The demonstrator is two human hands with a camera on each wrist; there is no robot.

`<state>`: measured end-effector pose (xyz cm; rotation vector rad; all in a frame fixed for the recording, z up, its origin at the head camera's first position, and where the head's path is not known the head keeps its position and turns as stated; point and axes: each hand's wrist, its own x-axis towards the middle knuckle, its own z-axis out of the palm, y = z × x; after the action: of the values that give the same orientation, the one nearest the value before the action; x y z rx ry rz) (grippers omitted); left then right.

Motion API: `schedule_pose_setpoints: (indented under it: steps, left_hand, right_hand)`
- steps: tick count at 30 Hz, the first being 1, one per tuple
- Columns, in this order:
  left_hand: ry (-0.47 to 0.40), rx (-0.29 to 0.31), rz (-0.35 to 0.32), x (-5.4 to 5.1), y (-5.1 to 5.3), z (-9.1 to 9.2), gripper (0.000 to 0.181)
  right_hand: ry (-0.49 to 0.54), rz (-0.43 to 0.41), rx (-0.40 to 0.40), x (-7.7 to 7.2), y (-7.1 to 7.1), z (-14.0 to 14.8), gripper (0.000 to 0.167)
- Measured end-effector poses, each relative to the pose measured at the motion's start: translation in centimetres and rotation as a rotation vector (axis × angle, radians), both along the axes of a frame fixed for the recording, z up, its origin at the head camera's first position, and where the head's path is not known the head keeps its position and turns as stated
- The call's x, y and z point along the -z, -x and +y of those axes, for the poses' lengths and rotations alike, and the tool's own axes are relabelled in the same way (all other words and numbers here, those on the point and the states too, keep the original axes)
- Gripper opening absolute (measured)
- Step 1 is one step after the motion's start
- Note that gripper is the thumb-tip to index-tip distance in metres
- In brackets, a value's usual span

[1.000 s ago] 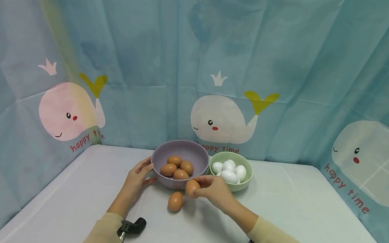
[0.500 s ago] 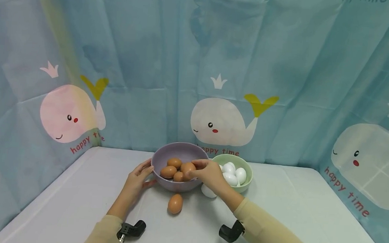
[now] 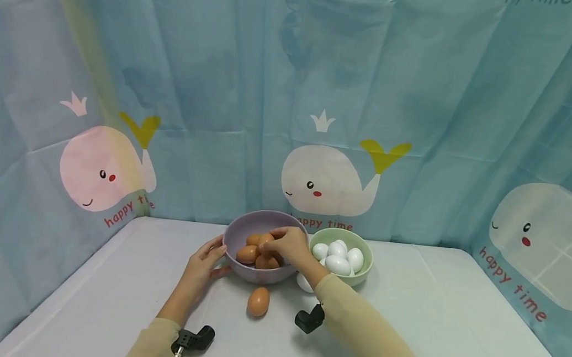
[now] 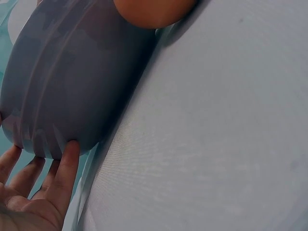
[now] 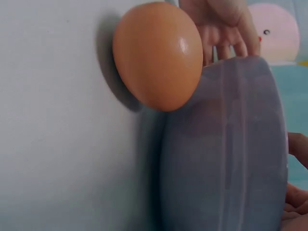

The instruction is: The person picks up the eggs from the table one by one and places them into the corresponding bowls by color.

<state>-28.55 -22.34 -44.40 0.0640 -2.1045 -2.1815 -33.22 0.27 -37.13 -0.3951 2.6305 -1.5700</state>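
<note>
A purple bowl stands at the back of the table with several brown eggs inside. My left hand rests against its left outer wall, fingertips touching the side in the left wrist view. Reaching in over the right rim, my right hand pinches a brown egg above the other eggs. One more brown egg lies on the table in front of the bowl, large in the right wrist view. My right fingertips are hidden behind the bowl wall there.
A pale green bowl with several white eggs stands right beside the purple one. Partly behind my right wrist, a white egg lies on the white-covered table. A blue whale-print curtain hangs behind.
My right hand has carried the brown egg from in front of the purple bowl up and left into it. This uncovered a white egg on the table. The left hand keeps its place.
</note>
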Motion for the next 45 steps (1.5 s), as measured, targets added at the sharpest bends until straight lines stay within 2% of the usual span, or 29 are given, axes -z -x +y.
schedule_pose_setpoints:
  steps: [9,16,28,35,45]
  left_hand:
    - [0.005,0.002,0.0,-0.2,-0.1,0.1,0.059]
    - [-0.005,0.01,-0.001,-0.3,-0.2,0.0,0.057]
    - [0.013,0.007,-0.005,-0.3,-0.1,0.1,0.056]
    - [-0.036,0.023,0.017,-0.4,-0.2,0.1,0.058]
    - [-0.023,0.028,0.015,-0.3,-0.1,0.0,0.058]
  right_hand:
    - [-0.081,0.0,0.023,0.2,0.6,-0.9,0.046]
    - [-0.178,0.025,-0.012,0.3,0.8,-1.2,0.041]
    - [-0.231,-0.018,-0.003,0.1,0.8,-1.4,0.045]
    - [-0.25,0.007,-0.011,0.2,1.0,-1.4,0.044]
    - [-0.271,-0.01,-0.004,0.1,0.9,-1.4,0.041]
